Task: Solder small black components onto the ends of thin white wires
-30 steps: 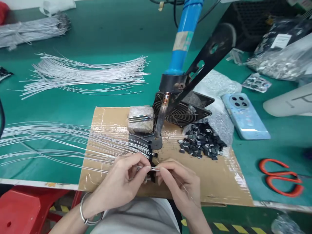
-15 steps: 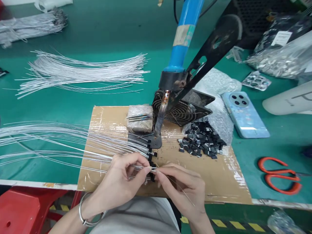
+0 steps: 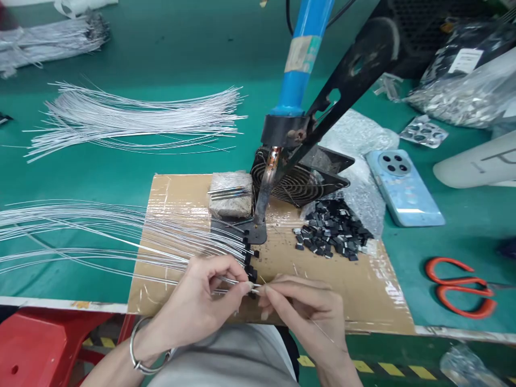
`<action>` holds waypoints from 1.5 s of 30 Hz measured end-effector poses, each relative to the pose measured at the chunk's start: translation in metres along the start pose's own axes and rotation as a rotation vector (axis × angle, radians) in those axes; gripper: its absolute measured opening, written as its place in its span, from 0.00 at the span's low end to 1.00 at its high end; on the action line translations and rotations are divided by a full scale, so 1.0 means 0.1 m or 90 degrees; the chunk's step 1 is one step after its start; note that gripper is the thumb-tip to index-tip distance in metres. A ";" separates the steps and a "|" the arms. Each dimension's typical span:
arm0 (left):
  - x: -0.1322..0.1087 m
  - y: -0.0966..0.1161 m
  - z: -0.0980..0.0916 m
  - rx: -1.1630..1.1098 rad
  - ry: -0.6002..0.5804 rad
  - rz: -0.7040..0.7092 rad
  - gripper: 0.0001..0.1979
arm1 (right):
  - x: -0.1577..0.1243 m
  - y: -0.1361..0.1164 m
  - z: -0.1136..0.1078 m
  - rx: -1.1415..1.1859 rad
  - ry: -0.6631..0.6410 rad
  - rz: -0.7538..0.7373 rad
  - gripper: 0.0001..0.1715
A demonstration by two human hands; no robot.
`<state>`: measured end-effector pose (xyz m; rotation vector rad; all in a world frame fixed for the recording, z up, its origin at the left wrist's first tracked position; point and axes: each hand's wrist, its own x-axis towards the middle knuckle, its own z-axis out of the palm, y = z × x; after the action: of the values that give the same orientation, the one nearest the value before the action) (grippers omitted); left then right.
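Left hand [image 3: 215, 295] and right hand [image 3: 310, 312] meet at white wire ends [image 3: 256, 285], slightly lower than a second ago.
Over the cardboard [image 3: 366, 295], both are clamped on them, close together; the right hand has shifted rightward, a thin strand [image 3: 323, 331] lying along it.

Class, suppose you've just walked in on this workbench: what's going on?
A person's left hand pinches a thin white wire near its end, while the right hand holds a finer strand, fingertips close together. More white wires, tipped with small black pieces, lie partly on the cardboard sheet. A blue-handled soldering iron points down beyond the hands; a heap of loose black pieces lies to its right.
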<state>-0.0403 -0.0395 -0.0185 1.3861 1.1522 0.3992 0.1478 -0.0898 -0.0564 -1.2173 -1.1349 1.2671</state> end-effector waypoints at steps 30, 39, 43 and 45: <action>0.05 0.04 0.02 -0.083 0.067 -0.033 0.10 | -0.03 -0.09 0.11 -0.037 0.159 0.036 0.16; 0.05 0.07 0.05 -0.069 0.063 -0.015 0.10 | 0.05 -0.11 0.13 -0.008 0.081 0.044 0.08; 0.03 0.07 0.04 -0.036 0.046 -0.018 0.09 | 0.06 -0.09 0.03 -0.030 0.020 0.028 0.09; 0.02 0.07 0.04 -0.020 0.034 -0.009 0.08 | 0.08 -0.10 -0.02 -0.054 -0.023 0.021 0.10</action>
<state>-0.0337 -0.0381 -0.0144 1.3457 1.1936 0.4439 0.1505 -0.0817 -0.0471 -1.2852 -1.2100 1.2805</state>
